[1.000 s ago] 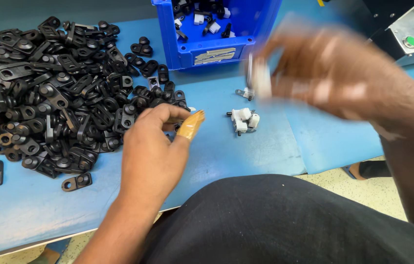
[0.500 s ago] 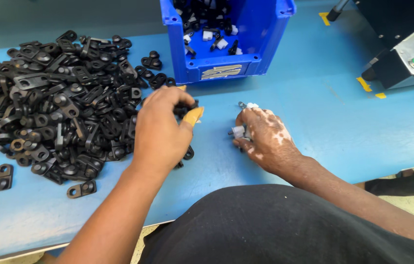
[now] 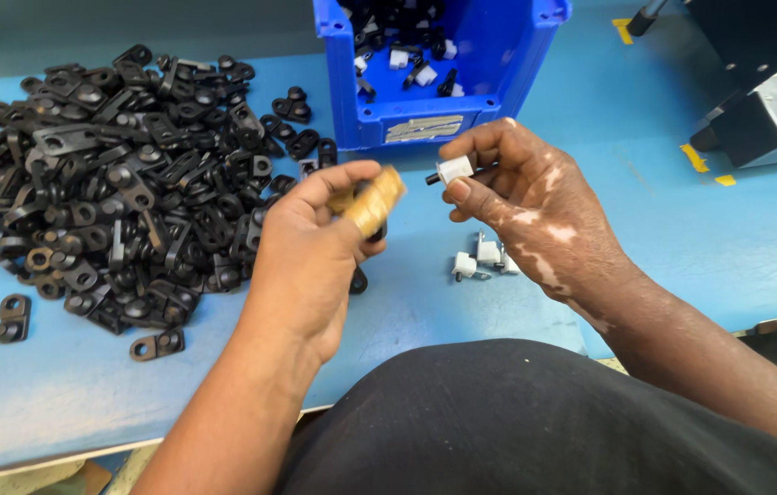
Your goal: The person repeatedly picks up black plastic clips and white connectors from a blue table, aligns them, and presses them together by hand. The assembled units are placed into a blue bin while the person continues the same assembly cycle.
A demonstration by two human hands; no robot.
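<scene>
While both hands are raised above the blue table (image 3: 663,238), the right hand (image 3: 521,197) pinches a small white clip piece (image 3: 453,169) between thumb and fingertips, and the left hand (image 3: 319,252) is closed on a black bracket (image 3: 372,231), its thumb wrapped in tan tape. A few more white pieces (image 3: 484,258) lie on the table just below the right hand. A heap of black brackets (image 3: 113,183) spreads to the left, and a blue bin (image 3: 443,92) stands behind the hands

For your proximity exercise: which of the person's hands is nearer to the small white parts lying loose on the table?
Right. The right hand is raised just above and beside the white parts; the left hand lies farther off, to their left.
</scene>
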